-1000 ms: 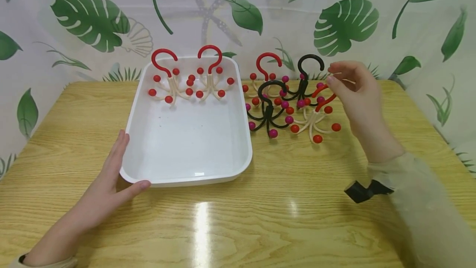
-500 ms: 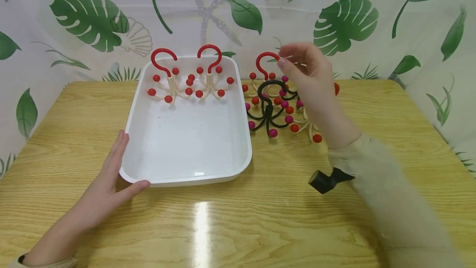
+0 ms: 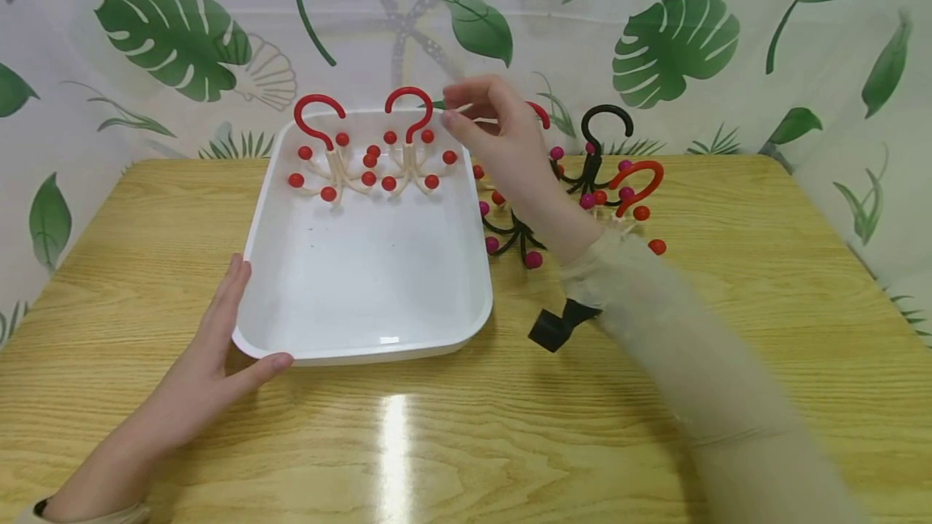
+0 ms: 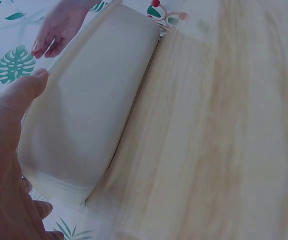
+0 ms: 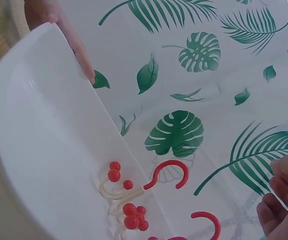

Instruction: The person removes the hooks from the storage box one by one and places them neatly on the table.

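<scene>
My left hand point(image 3: 204, 362) rests on the near left corner of the white tray point(image 3: 364, 359), thumb along the near side and fingers along the left side. Inside the tray's far end stand two hook hangers, one on the left point(image 3: 336, 168) and one on the right point(image 3: 411, 158). Both have red hooks and cream arms tipped with red balls. My right hand point(image 3: 502, 132) hovers by the tray's far right corner, fingers loosely bent and holding nothing. Its fingertips are close to the right hanger's hook. In the right wrist view, that hand point(image 5: 284, 200) also appears apart from the hooks.
Right of the tray stand more hangers, partly hidden by my right arm. One black hanger point(image 3: 593, 164) has magenta balls; another black hanger point(image 3: 520, 237) is nearer. A red-hooked hanger point(image 3: 641, 176) stands furthest right. A leaf-patterned backdrop point(image 3: 553, 23) rises behind the wooden table point(image 3: 466, 443).
My right hand has moved left, from the rightmost red hook across the other hangers to the tray's far right corner. The left hand, tray and hangers have stayed put.
</scene>
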`<state>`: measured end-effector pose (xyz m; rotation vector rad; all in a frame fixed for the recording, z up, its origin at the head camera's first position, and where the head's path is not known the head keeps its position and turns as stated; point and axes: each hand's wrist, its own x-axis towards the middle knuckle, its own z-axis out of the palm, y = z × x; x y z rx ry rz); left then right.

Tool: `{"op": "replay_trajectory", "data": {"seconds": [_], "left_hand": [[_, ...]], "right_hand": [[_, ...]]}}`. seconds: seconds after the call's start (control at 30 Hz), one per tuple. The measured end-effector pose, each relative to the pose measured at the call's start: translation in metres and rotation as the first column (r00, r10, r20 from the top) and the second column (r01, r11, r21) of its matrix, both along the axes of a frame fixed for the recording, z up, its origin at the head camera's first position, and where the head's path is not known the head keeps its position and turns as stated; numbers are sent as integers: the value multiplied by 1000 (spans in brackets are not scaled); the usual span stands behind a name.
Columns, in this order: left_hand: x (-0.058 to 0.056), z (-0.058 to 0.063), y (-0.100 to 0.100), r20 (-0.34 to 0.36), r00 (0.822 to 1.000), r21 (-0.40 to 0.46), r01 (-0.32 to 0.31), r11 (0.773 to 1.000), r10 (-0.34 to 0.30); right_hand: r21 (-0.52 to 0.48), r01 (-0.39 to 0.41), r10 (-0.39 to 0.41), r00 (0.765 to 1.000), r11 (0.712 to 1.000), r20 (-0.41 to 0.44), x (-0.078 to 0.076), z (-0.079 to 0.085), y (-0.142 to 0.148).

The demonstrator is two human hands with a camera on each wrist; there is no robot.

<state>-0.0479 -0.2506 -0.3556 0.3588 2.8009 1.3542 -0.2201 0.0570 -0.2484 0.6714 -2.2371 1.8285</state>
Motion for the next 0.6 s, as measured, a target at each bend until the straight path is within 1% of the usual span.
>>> {"op": "replay_trajectory", "data": {"seconds": [0.13, 0.3, 0.43, 0.53, 0.6], "left_hand": [[0, -1, 0, -1, 1000, 3, 1, 1000, -1], [0, 0, 0, -2, 1000, 5, 0, 1000, 0], [0, -1, 0, -3, 1000, 4, 0, 1000, 0], [0, -1, -1, -5, 1000, 5, 3, 1000, -3], [0, -1, -1, -8, 1000, 4, 2, 1000, -2]], "right_hand": [[14, -5, 5, 999, 1000, 33, -8, -5, -15], [21, 27, -29, 996, 999, 81, -22, -8, -31], [26, 78, -81, 987, 997, 137, -36, -12, -42], [67, 127, -138, 973, 990, 185, -46, -13, -48], [103, 156, -174, 964, 982, 202, -51, -13, -51]]}}
